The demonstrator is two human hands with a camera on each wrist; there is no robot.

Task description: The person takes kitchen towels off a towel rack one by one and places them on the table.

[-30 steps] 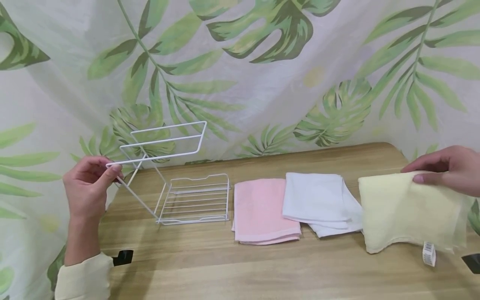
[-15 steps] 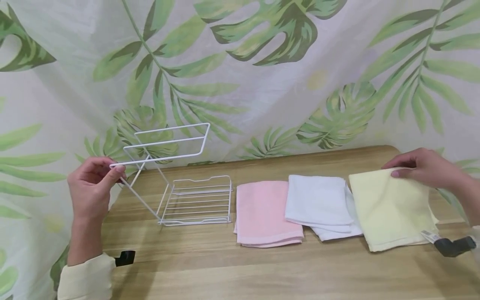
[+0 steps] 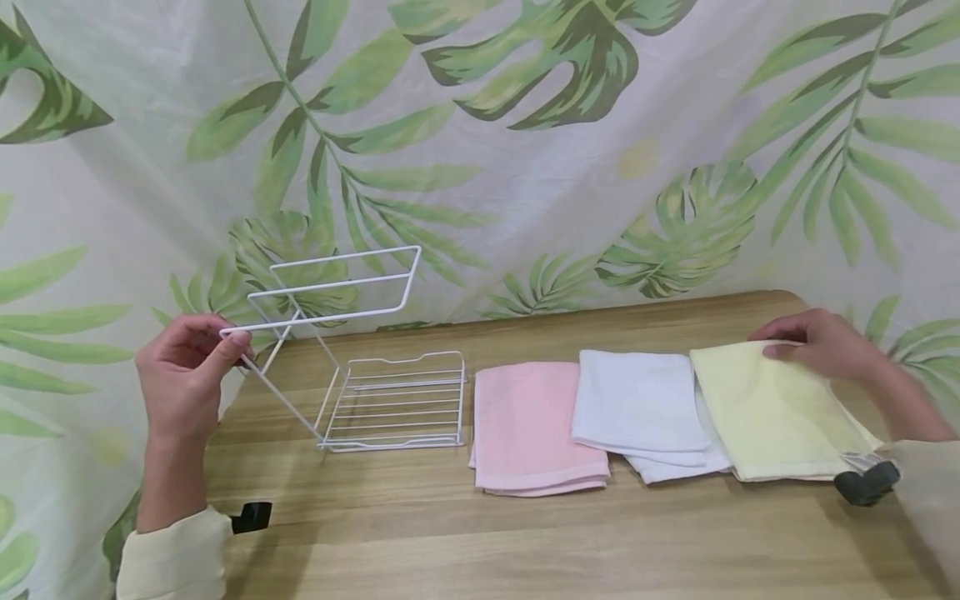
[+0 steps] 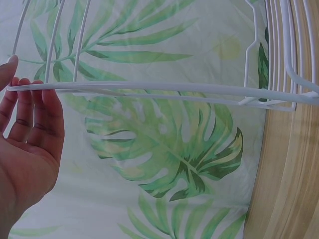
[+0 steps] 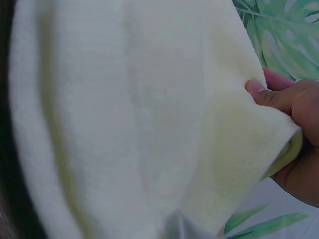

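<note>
A white wire rack [image 3: 330, 318] stands at the left of the table, its upper tier raised above a slatted base. My left hand [image 3: 183, 375] pinches the near left corner of that upper tier; the left wrist view shows the thumb and fingertips on the wire [image 4: 149, 86]. On the right, my right hand [image 3: 821, 346] grips the top edge of a folded pale yellow towel [image 3: 772, 412], thumb in front and fingers behind. The towel's left edge overlaps a folded white towel [image 3: 637, 400]. In the right wrist view the yellow cloth [image 5: 169, 119] fills most of the picture.
A folded pink towel [image 3: 532, 425] lies between the rack and the white towel, whose corner overlaps it. The wooden table [image 3: 487, 542] ends at the back against a leaf-patterned curtain [image 3: 525, 183]. Black wrist mounts [image 3: 251, 517] show at both sleeves.
My right hand has brought the yellow towel leftward and down, beside the white towel. The left hand keeps its hold on the rack, which has not moved on the table.
</note>
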